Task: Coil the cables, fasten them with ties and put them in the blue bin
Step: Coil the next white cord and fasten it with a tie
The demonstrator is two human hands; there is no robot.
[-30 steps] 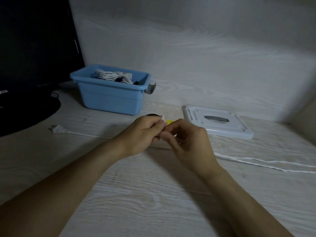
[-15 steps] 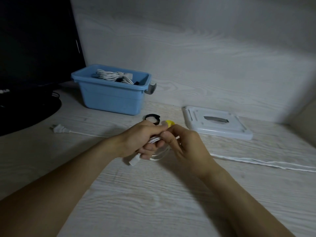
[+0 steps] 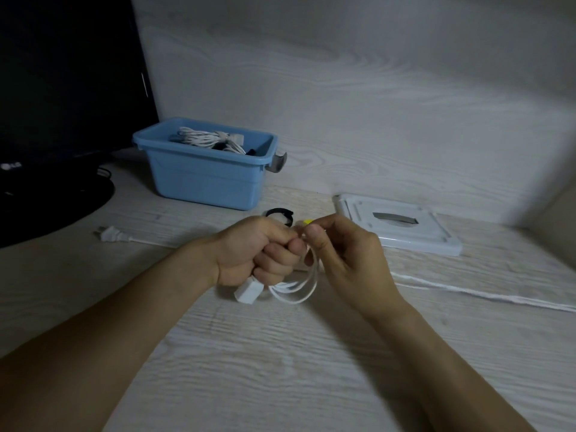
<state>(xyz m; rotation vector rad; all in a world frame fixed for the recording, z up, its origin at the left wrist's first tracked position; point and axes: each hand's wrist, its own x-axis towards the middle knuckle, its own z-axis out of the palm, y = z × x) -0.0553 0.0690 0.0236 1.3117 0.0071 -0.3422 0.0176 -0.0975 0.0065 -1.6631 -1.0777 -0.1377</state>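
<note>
Head view: left hand clenched around a small coil of white cable, white plug block poking out below the fist. Right hand pinching the cable's top beside the left thumb, loops hanging between both hands above the desk. Blue bin well behind, already holding tied white cables. Black tie and something yellow just beyond the knuckles. Likely risk: loops springing loose if either grip slackens while reaching for a tie. Trailing strand to the right possibly snagging. Another plug lying far left.
</note>
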